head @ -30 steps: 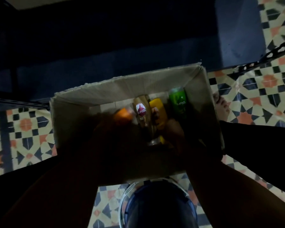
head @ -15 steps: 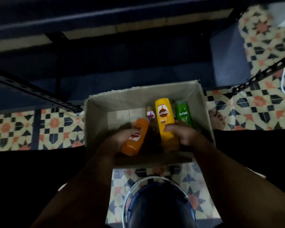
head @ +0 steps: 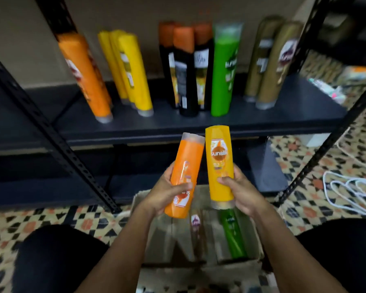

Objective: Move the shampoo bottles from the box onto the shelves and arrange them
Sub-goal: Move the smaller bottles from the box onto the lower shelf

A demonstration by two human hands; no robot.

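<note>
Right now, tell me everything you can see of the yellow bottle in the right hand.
The yellow bottle looks like glossy plastic, with a label reading "sunsilk" over a brown round emblem. It is held near upright, its clear cap end down, above the open cardboard box and in front of the dark shelf. The right hand grips its lower half, thumb across the front. Its upper edge meets the orange bottle held beside it.

Views: one, head-worn, wide-angle.
Position: above the cardboard box, which sits at the lower centre of the frame.
Facing: forward and down, toward the shelf beyond the box.
Nearness: box close below; shelf near, just behind it.
Shared ground: none, single view.
</note>
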